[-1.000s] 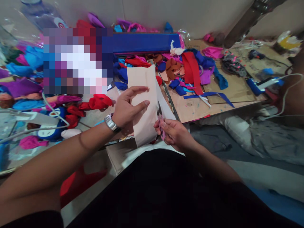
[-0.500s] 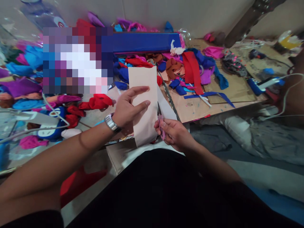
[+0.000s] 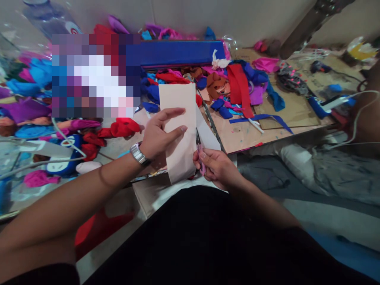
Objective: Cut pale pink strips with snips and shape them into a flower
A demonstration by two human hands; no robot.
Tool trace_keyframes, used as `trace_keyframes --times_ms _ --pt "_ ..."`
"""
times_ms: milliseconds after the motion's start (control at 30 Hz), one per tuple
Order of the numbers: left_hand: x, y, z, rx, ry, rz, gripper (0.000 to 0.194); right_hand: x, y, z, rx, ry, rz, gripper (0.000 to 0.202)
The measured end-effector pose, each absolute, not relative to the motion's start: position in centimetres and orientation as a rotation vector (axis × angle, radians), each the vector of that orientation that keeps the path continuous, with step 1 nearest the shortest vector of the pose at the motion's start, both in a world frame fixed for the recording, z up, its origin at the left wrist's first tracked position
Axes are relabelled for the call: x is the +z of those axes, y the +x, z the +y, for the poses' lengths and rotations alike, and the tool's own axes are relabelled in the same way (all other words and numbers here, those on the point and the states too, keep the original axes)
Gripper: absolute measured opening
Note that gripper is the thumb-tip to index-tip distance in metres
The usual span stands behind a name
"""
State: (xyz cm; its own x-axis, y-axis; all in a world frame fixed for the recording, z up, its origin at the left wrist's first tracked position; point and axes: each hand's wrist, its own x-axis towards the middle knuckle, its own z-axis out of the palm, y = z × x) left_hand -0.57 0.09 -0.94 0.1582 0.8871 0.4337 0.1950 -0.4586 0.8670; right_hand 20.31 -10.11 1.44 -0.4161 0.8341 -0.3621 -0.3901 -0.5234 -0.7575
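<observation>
The two hands apart over a pale sheet [image 3: 178, 99] lying at the front edge of the worktable [image 3: 237, 136], directly before the person. The left hand [image 3: 160, 132] rests on the sheet, thumb and index finger spread, a placement that probably serves to steady it; the right hand [image 3: 219, 164] is closed around the pink handles of a pair of scissors [image 3: 202, 164], held low beside the sheet's right edge, presumably so that the blades can follow that edge. The sheet's long axis runs away from the person, its near end curling just past the table's edge. The scissors lie roughly parallel to it, blades pointing away from the body and slightly leftward; the tips are too small and dark to tell whether they bite the material. A white sheet [image 3: 209, 136] shows to the right; beyond lie coloured scraps [image 3: 218, 85].
</observation>
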Motion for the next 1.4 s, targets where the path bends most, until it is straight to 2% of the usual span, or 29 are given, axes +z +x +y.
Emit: trace_keyframes --times_ms 367,1100,1400 --pt "-0.62 -0.34 -0.19 1.415 1.739 1.043 0.043 1.47 20.35 -9.87 1.996 -0.920 -0.799 0.035" --pt "-0.51 -0.48 -0.11 1.359 1.805 1.048 0.050 1.41 20.54 -9.28 1.944 -0.963 -0.877 0.037" --pt "-0.44 -0.34 -0.11 1.402 1.746 1.079 0.043 1.41 20.66 -9.65 1.968 -0.939 -0.872 0.034"
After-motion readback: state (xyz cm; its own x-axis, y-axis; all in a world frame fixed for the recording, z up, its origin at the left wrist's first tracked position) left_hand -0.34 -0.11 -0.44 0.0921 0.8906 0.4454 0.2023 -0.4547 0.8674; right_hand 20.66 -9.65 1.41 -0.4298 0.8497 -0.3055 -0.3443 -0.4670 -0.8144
